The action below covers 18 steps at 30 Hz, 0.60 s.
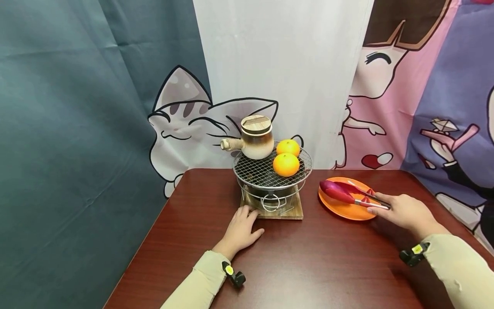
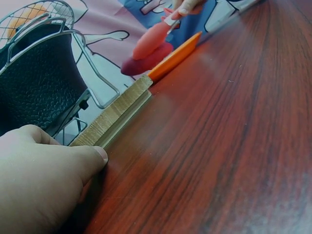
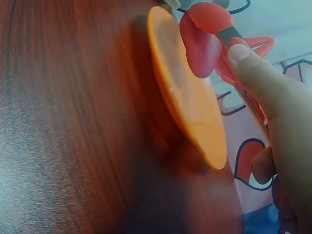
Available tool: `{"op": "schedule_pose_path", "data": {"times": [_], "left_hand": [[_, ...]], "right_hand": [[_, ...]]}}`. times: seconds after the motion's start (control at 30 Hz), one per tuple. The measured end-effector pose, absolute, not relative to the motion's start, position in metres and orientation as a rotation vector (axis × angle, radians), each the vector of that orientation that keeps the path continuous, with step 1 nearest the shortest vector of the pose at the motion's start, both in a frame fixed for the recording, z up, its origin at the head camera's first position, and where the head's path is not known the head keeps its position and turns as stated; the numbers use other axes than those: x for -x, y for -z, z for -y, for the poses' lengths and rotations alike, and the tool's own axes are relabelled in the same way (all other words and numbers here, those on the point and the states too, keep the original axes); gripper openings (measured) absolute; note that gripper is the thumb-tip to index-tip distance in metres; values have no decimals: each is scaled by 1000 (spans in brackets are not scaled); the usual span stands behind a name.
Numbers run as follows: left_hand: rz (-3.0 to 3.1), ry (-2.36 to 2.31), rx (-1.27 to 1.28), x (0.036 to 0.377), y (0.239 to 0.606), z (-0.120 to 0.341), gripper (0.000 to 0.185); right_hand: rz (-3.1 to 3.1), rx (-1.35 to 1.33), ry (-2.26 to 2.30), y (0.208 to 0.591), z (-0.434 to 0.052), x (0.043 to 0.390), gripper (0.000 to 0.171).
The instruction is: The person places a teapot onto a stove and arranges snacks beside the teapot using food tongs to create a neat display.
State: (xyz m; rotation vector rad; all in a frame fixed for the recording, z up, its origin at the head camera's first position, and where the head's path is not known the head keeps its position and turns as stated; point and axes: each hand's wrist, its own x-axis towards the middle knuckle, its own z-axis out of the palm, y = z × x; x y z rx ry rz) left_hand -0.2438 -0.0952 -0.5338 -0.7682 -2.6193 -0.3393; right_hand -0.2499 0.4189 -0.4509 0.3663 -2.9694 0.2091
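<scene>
My right hand (image 1: 410, 214) grips a pair of tongs (image 1: 336, 192) with red tips and metal arms. The tongs are over an orange plate (image 1: 338, 210) on the right of the table; in the right wrist view their red heads overlap the plate's far side. My left hand (image 1: 238, 231) rests at the front left corner of a wooden board (image 1: 296, 211), thumb against its front edge in the left wrist view. On this board stands a small round grill with a wire mesh (image 1: 256, 172). Two oranges (image 1: 286, 165) sit on the mesh.
A clay pot (image 1: 257, 148) with a wooden lid and a side handle (image 1: 230, 144) pointing left stands at the back of the mesh. The dark red wooden table (image 1: 308, 266) ends against a printed cloth backdrop (image 1: 285, 64).
</scene>
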Motion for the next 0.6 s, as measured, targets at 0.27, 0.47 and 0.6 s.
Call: {"op": "schedule_pose_path", "data": {"times": [0.27, 0.47, 0.6], "left_hand": [[2610, 339, 769, 243, 534, 96, 52], [2620, 344, 771, 244, 533, 96, 52], [2611, 340, 772, 244, 535, 96, 53]], "right_hand": [[2950, -380, -152, 425, -415, 246, 84], [2938, -375, -80, 405, -412, 243, 84], [2921, -380, -74, 396, -411, 240, 82]]}}
